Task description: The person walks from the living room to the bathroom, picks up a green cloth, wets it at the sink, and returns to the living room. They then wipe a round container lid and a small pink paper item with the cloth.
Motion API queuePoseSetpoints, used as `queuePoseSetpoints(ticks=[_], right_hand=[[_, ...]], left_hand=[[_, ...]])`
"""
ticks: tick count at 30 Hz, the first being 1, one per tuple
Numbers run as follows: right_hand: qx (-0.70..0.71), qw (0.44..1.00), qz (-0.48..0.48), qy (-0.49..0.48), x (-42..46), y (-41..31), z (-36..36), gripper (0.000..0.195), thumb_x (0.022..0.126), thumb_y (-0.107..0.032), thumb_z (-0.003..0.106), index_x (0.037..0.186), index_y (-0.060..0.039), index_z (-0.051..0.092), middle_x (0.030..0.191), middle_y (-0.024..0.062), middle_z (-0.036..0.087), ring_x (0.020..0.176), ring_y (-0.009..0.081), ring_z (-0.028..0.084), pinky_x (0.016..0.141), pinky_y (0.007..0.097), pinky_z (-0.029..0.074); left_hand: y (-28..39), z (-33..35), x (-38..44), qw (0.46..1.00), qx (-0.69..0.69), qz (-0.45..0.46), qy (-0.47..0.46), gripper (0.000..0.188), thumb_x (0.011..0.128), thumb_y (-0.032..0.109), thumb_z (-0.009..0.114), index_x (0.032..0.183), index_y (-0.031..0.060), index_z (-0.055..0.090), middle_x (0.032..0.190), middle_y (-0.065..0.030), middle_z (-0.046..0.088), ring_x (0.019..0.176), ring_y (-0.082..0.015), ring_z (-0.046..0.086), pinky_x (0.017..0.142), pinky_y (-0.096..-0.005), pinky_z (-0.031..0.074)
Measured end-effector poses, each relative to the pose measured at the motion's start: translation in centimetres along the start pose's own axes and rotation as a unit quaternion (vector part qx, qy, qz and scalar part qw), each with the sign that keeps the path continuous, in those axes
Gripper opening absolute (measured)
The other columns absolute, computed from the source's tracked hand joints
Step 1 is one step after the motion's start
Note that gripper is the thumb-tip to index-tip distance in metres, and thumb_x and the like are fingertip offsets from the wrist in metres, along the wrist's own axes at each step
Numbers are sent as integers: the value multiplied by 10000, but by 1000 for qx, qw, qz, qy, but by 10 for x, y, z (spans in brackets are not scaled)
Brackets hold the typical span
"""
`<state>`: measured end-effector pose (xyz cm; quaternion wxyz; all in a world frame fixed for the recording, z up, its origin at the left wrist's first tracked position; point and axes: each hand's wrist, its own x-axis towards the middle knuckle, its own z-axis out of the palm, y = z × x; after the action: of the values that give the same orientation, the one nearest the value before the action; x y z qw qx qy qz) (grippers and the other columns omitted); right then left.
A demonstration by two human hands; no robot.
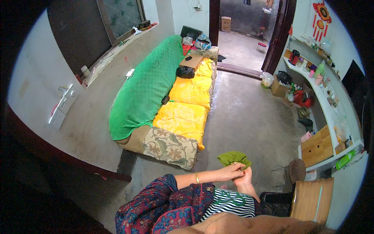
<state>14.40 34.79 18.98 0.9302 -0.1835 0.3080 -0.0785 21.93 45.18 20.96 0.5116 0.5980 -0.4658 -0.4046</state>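
A bunched olive-green cloth (233,158) is held out in front of my body, above the floor. My right hand (244,177) grips its near end from the right side, palm turned up. Across it lies my left hand (233,171), its fingers pinching at the same gathered end, so the two hands overlap. The exact grip of the fingertips is partly hidden by this overlap. A gold-coloured bangle (197,177) circles my left wrist.
A sofa with a floral arm (172,146), yellow covers (181,117) and a green cover (146,87) stands ahead left. A cardboard box (191,60) sits on it. A cluttered white shelf unit (321,96) lines the right wall. The doorway (242,38) opens ahead.
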Motion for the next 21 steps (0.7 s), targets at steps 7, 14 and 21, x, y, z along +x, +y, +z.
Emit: queuePoseSetpoints(ticks=[7,14,21], right_hand=[[-26,999,8,-45,137,-90,7,373,915,-329,325,1009,-61,567,1004,107,601,894,267,572,785,397,472],[42,996,-33,-66,256,-259,41,354,887,-368,399,1077,-126,574,1060,61,604,969,281,556,824,506,424],[116,992,-12,-46,361,-347,85,383,876,-371,424,1108,-100,565,1121,105,582,1033,308,532,890,523,394]], left_hand=[[-16,-85,104,997,57,52,-5,517,883,250,511,1291,-42,388,1230,-171,468,1120,-231,467,956,-312,363],[-55,-213,160,944,-165,-127,256,397,916,197,457,1265,8,459,1183,-99,560,1046,-173,549,902,-298,434],[-94,-258,135,776,-304,-165,528,366,899,230,493,1183,-2,494,1057,-108,608,940,-200,607,814,-306,472]])
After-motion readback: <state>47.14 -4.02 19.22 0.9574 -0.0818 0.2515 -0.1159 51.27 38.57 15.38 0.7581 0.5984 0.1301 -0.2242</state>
